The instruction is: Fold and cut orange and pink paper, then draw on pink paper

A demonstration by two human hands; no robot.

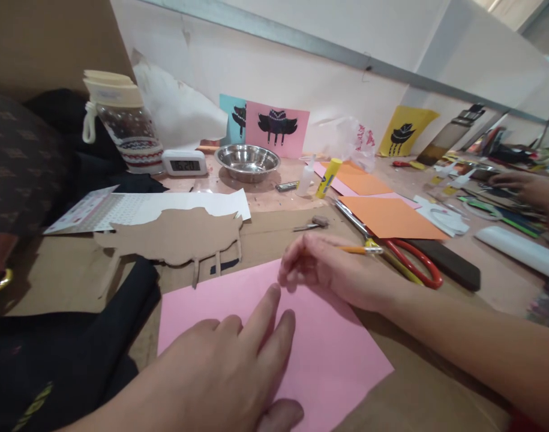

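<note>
A sheet of pink paper [341, 360] lies on brown cardboard in front of me. My left hand [238, 354] rests on the sheet with its fingers apart, holding nothing. At the sheet's far edge, my right hand [319, 264] has its fingers curled together. An orange pencil [357, 249] sticks out behind that hand, its back end pointing right; its tip is hidden by the fingers. Beyond the sheet, to the left, is a cardboard cutout [175, 237] shaped like a wide body with thin legs.
Red-handled scissors [429, 270] and orange paper [391, 217] lie at right. Behind stand a steel bowl [247, 163], glue stick [328, 179], digital clock [184, 163] and bottle [123, 123]. Black cloth [67, 342] is at left. Another person's hand [521, 183] shows at far right.
</note>
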